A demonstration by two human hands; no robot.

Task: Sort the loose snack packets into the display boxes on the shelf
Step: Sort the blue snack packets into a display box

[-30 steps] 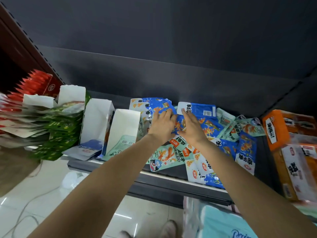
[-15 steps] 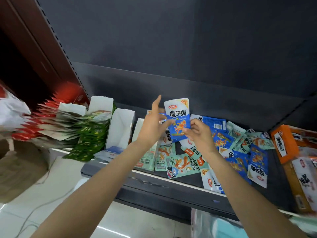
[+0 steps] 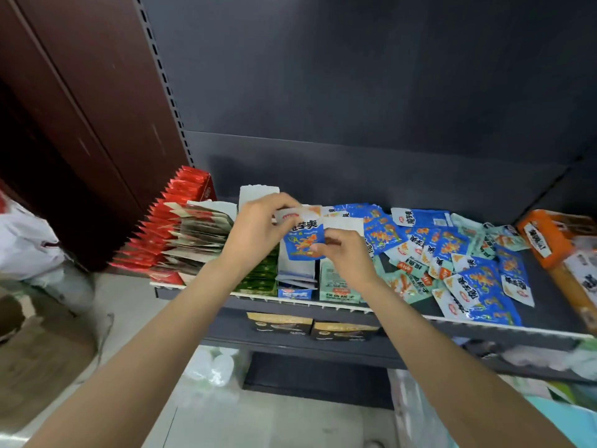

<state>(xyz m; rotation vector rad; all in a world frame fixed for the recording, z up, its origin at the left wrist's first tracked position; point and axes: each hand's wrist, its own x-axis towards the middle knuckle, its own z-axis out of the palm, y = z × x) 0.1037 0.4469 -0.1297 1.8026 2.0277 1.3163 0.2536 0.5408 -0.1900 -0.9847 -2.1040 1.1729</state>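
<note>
**Sorting barely begun – big pile left**

Both hands hold one blue packet (image 3: pixel 302 242) upright, just above the blue display box (image 3: pixel 295 279): left hand (image 3: pixel 258 226) pinches its top edge, right hand (image 3: pixel 347 253) fingers curl on its lower right corner. The box seems to hold only a few packets so far. Approx. two dozen glossy, crinkly foil packets, blue & mint (image 3: pixel 465 253), lie heaped on the shelf (image 3: pixel 549 312) to the right. Boxes are thin white card.

Both arms reach out. The left hand (image 3: pixel 258 227) and right hand (image 3: pixel 347 253) are close together, fingers bent and pinching.
</note>
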